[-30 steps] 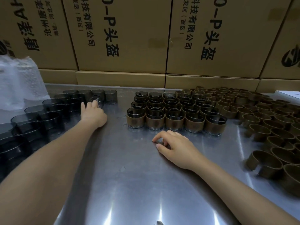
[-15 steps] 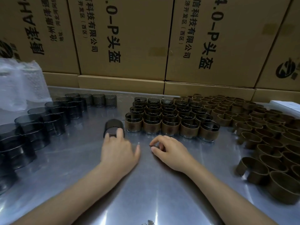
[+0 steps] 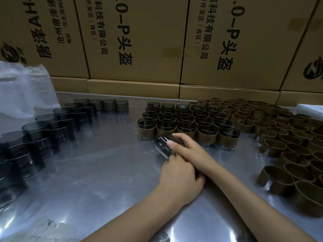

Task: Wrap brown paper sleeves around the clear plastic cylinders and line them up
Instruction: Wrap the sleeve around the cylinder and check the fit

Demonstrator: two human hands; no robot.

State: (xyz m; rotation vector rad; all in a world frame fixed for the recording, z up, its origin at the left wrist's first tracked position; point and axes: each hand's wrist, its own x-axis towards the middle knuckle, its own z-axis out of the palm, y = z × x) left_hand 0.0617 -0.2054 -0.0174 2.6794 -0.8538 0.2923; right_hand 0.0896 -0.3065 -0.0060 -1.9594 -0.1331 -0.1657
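While held: one cylinder [image 3: 164, 144], two hands [image 3: 185, 165]

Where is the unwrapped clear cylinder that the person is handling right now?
In the head view, the bare cylinder is near the centre of the metal table, tilted, held between both hands just in front of the sleeved cylinders.

We record print only on the stacked cardboard boxes [image 3: 139, 41] behind the metal table; all of it is black and runs sideways.
- Middle box: large ".0-P头盔"; a smaller line ending "科技有限公司"; under it "(西区)" after "开发区".
- Next box to the right [image 3: 236, 41]: the same wording, "0-P头盔", "有限公司", "(西区)".
- Left box [image 3: 40, 35]: upside-down print, large "AH" and two characters we cannot make out; a round logo at its lower corner.
- Far-right box [image 3: 312, 67]: part of the same logo.
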